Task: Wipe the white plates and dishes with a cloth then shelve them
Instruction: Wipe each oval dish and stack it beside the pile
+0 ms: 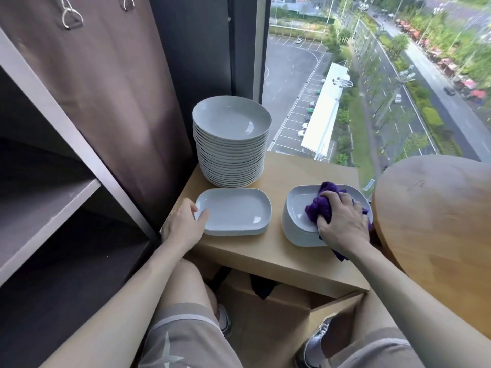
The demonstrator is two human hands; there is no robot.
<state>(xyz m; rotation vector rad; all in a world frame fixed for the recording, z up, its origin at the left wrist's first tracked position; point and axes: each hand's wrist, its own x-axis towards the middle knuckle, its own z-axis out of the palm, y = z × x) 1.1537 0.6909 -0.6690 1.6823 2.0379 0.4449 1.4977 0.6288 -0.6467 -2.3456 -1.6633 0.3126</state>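
A purple cloth is being gripped in the right hand, fingers curled round the bunched fabric, and is being pressed into the top dish of the right dish stack at the front right of the wooden table. Part of the cloth is being left hanging over the near rim of that stack. The left dish stack, a low pile of rectangular white dishes at the front left of the table, is being pinched at its left rim by the left hand, thumb on the inner rim, fingers curled at the outer edge. A tall stack of round plates is being shown at the back of the table, just behind the left dish stack, beside a brown curtain. A grey shelf unit is being shown at the left, a window behind the table, a round tabletop at the right
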